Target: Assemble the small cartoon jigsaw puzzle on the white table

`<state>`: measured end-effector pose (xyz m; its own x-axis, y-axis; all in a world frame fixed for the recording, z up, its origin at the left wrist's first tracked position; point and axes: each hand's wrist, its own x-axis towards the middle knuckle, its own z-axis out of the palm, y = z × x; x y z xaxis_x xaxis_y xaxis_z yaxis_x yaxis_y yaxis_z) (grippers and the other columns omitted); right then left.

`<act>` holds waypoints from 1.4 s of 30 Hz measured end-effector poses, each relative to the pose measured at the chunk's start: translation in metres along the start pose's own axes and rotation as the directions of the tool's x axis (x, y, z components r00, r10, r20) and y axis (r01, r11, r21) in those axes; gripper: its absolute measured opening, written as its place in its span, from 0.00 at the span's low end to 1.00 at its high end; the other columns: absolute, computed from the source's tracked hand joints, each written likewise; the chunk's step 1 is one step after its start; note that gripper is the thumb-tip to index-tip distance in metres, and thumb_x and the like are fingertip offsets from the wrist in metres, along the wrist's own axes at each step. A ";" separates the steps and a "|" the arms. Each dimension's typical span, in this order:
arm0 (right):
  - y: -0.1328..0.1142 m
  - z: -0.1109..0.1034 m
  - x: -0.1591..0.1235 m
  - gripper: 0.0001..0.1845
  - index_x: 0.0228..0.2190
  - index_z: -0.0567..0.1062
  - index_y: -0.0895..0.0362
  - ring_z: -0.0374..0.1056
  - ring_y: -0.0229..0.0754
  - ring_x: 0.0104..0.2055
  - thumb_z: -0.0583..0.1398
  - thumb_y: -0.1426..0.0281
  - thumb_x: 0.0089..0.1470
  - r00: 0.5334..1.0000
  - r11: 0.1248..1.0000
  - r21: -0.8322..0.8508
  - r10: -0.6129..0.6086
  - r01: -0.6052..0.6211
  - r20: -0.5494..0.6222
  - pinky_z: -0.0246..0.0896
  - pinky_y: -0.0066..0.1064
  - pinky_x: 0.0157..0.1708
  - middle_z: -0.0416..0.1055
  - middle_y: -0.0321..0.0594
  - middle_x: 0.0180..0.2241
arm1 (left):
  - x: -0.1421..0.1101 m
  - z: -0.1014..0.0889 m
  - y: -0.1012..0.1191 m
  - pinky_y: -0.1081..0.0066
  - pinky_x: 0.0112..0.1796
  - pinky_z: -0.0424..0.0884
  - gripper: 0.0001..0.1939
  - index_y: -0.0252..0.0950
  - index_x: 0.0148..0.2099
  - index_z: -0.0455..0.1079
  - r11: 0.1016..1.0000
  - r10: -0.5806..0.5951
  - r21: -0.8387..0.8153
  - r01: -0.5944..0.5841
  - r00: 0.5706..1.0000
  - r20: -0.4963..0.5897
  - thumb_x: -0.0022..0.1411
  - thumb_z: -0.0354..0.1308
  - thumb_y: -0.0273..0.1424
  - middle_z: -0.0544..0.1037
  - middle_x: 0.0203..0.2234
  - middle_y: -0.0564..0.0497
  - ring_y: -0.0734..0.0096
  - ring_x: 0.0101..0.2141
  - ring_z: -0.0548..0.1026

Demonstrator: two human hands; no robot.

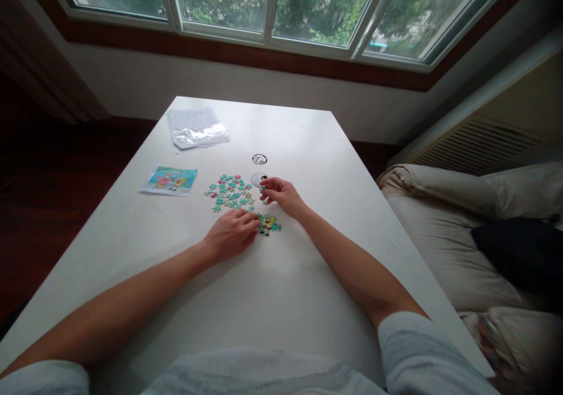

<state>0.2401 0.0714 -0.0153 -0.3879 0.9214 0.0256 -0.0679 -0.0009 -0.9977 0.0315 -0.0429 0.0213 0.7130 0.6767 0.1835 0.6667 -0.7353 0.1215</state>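
"Where's the patch?"

"The patch (271,225), a few joined pieces with a yellow figure on teal, lies flat on the table (316,160), roughly midway between the left and right edges."

"And the left hand (233,231)?"

"Palm down, fingers bent, their tips at the side of the patch that faces the left edge. Whether they grip anything, I can't tell; the fingers hide it."

"The right hand (281,196)?"

"Narrow, thumb and fingers pinching a small piece (263,190) above the surface, a little nearer the far edge than the patch."

"What's around them?"

"Loose pieces (229,193), mostly teal with some pink, spread just beyond the left hand. Between them and the left edge lies the card (171,181), with colourful figures on it."

"Further off?"

"A clear bag (197,128) by the far left corner, and two discs (259,159) towards the far edge, the nearer one right by the right hand's fingertips. Touching or not, I can't tell."
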 end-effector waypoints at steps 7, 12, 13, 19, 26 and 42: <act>0.001 -0.001 0.000 0.20 0.41 0.72 0.56 0.76 0.39 0.29 0.69 0.63 0.47 0.999 0.999 -0.021 -0.038 0.038 0.007 0.66 0.25 0.23 0.76 0.34 0.30 | 0.000 0.000 0.000 0.61 0.49 0.68 0.11 0.39 0.52 0.70 1.000 0.005 0.004 -0.005 1.000 0.004 0.72 0.50 0.30 0.77 0.49 0.47 0.61 0.48 0.72; 0.001 -0.001 0.000 0.17 0.39 0.73 0.56 0.75 0.38 0.29 0.67 0.64 0.48 0.999 0.996 -0.068 -0.050 0.050 -0.004 0.63 0.23 0.22 0.75 0.34 0.29 | 0.000 0.000 0.000 0.60 0.48 0.68 0.11 0.38 0.52 0.70 1.000 0.009 0.012 -0.009 1.000 -0.002 0.72 0.50 0.30 0.77 0.49 0.47 0.61 0.47 0.72; 0.001 -0.001 -0.001 0.15 0.39 0.74 0.56 0.75 0.37 0.30 0.66 0.64 0.50 0.999 0.995 -0.090 -0.050 0.050 -0.007 0.63 0.22 0.22 0.75 0.35 0.30 | 0.000 0.000 0.000 0.60 0.48 0.68 0.11 0.38 0.52 0.70 1.000 0.009 0.012 -0.009 1.000 -0.004 0.72 0.50 0.29 0.77 0.49 0.47 0.61 0.47 0.72; -0.003 -0.001 -0.002 0.12 0.37 0.78 0.57 0.75 0.39 0.33 0.62 0.64 0.52 0.998 0.988 -0.152 -0.039 0.032 -0.043 0.65 0.25 0.23 0.76 0.41 0.37 | 0.000 0.001 0.000 0.61 0.48 0.68 0.11 0.38 0.52 0.71 1.000 0.013 0.011 -0.013 1.000 -0.006 0.71 0.51 0.29 0.77 0.49 0.47 0.61 0.47 0.72; -0.001 -0.004 -0.001 0.16 0.42 0.78 0.56 0.63 0.32 0.24 0.63 0.64 0.52 0.997 0.964 -0.253 -0.076 0.079 0.021 0.62 0.26 0.25 0.73 0.34 0.30 | 0.000 0.000 0.000 0.61 0.48 0.68 0.11 0.39 0.52 0.71 1.000 0.010 0.012 -0.009 1.000 -0.008 0.72 0.50 0.30 0.77 0.49 0.47 0.61 0.47 0.72; -0.003 0.031 -0.021 0.16 0.40 0.79 0.54 0.64 0.37 0.36 0.57 0.79 0.53 0.958 0.731 -0.622 -0.246 0.282 0.144 0.61 0.29 0.40 0.65 0.37 0.37 | 0.000 0.000 0.001 0.61 0.44 0.69 0.10 0.37 0.47 0.71 0.997 -0.039 0.061 0.040 0.999 -0.026 0.73 0.48 0.29 0.77 0.41 0.47 0.61 0.44 0.73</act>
<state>0.2206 0.0397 -0.0114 -0.4877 0.8271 0.2794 0.4126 0.5004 -0.7611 0.0322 -0.0440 0.0210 0.6808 0.7034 0.2045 0.7068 -0.7041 0.0690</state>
